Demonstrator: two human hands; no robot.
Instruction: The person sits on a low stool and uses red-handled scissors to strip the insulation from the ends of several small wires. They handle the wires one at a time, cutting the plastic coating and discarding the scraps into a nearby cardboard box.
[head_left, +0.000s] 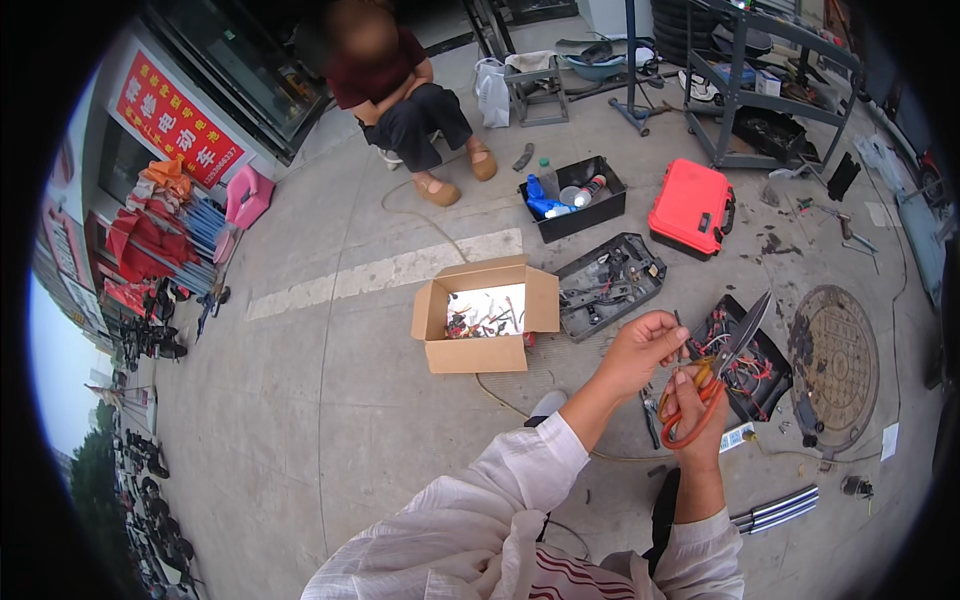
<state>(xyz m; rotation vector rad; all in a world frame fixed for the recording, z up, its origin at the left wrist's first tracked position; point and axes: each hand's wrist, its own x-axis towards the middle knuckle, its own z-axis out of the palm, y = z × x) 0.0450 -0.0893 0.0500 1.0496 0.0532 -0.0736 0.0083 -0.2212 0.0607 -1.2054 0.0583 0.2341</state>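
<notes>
The person's right hand (697,425) was closed around the large metal scissors with looped orange handles (738,342), held in front of the body above the grey concrete ground (400,430); whether the fingers went through the loops could not be told. The left hand (640,352) pinched a thin dark strand (678,317) between thumb and fingertips, its end showing above the grip and the rest partly hidden by the fingers.

The scissors' long axis slanted from the handles at lower left to the tips at upper right, pointing away from the left hand. The strand stood nearly upright to the left of the blades, apart from them, with the left hand nearer to it and the right fingertips just below.

Behind the blades sat a black plastic tray of red and dark wires (779,354), its right corner toward the round metal manhole cover (838,350). Off to the left, the open brown cardboard box (475,357) held small coloured scraps, its right flap just beside the left corner of a dark grey shallow plastic case (651,270).
</notes>
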